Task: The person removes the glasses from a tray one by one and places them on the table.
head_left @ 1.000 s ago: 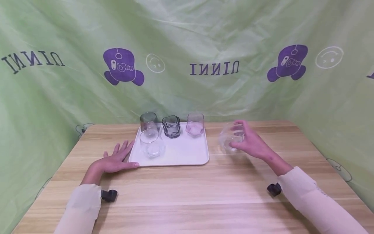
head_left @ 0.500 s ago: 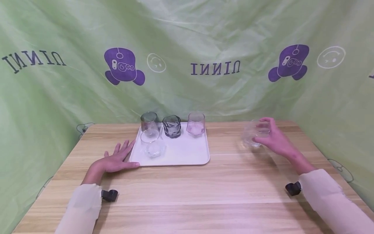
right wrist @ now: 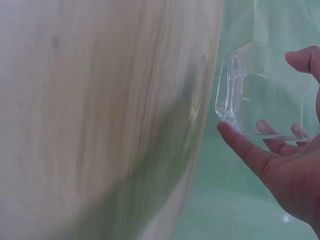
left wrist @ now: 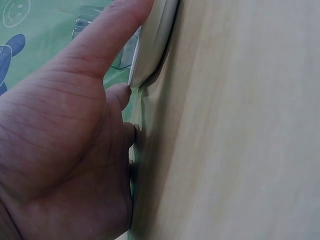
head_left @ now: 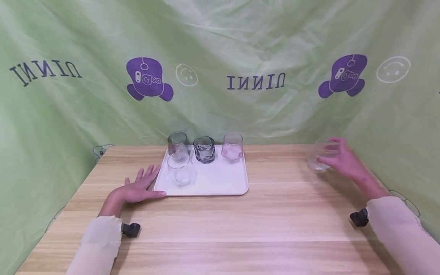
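Observation:
My right hand (head_left: 343, 160) grips a clear drinking glass (head_left: 314, 156) near the right end of the table. In the right wrist view the same glass (right wrist: 270, 95) is seen between thumb and fingers, its base a little off the wood. My left hand (head_left: 139, 189) touches the left side of a white tray (head_left: 220, 183), thumb at its front corner and fingers spread. On the tray stand a smoky grey glass (head_left: 177, 139), a dark wavy glass (head_left: 204, 151), a pinkish glass (head_left: 232, 147) and a clear glass (head_left: 181, 177) in front of the grey one.
A light wooden table (head_left: 240, 229) carries everything. Green printed cloth (head_left: 254, 110) hangs around its back and sides, close behind the tray. A small black device (head_left: 130, 230) is worn at the left wrist, another black device (head_left: 359, 217) at the right.
My right hand has carried the clear glass rightward, away from the tray toward the table's right end. The left hand, the tray and its glasses stay in place.

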### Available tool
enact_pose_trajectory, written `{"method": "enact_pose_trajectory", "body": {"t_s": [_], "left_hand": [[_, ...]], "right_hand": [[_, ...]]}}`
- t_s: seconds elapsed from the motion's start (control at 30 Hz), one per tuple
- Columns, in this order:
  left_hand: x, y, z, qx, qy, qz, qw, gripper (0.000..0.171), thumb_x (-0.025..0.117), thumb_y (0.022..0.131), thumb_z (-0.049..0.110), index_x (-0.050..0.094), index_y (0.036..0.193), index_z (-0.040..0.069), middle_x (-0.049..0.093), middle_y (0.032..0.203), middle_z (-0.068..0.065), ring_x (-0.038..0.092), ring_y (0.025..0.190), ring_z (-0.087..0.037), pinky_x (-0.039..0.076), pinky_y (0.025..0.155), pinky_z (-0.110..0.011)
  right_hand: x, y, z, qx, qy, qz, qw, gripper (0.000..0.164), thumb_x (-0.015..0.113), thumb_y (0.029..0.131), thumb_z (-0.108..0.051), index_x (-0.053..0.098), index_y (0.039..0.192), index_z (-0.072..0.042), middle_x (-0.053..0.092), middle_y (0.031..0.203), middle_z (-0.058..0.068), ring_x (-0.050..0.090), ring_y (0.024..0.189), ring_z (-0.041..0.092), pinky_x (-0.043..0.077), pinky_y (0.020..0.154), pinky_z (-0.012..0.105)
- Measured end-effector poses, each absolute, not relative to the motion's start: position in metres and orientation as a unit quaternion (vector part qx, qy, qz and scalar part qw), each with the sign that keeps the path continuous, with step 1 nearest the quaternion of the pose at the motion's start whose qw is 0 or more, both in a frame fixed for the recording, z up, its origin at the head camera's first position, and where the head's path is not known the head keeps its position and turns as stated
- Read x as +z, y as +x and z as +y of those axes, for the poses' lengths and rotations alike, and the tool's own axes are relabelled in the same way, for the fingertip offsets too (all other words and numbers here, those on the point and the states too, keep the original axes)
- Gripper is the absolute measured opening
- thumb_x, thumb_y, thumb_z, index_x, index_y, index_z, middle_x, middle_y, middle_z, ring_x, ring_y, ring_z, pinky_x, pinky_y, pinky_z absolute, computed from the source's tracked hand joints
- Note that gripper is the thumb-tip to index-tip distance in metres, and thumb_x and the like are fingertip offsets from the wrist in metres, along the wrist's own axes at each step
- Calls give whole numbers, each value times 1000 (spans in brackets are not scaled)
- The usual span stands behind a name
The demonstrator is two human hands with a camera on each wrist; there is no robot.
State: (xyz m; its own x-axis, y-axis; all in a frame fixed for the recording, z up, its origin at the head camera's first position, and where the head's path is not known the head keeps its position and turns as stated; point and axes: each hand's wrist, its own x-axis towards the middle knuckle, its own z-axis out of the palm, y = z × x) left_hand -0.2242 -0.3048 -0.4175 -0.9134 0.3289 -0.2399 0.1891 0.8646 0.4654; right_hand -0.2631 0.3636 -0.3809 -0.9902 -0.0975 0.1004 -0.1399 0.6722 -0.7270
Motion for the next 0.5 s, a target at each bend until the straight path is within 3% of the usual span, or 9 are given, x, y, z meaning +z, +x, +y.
{"method": "enact_pose_trajectory", "body": {"t_s": [0.5], "left_hand": [[-419,-223,-305,227,130,953,155,110,64,91,66,0,167,17,-9,168,-26,-15,149,-53,-15,101,-83]], "right_hand": [[-381,-273,390,400,21,-916,5,106,70,99,-39,-7,159,3,27,154,43,37,130,65,36,102,73]]}}
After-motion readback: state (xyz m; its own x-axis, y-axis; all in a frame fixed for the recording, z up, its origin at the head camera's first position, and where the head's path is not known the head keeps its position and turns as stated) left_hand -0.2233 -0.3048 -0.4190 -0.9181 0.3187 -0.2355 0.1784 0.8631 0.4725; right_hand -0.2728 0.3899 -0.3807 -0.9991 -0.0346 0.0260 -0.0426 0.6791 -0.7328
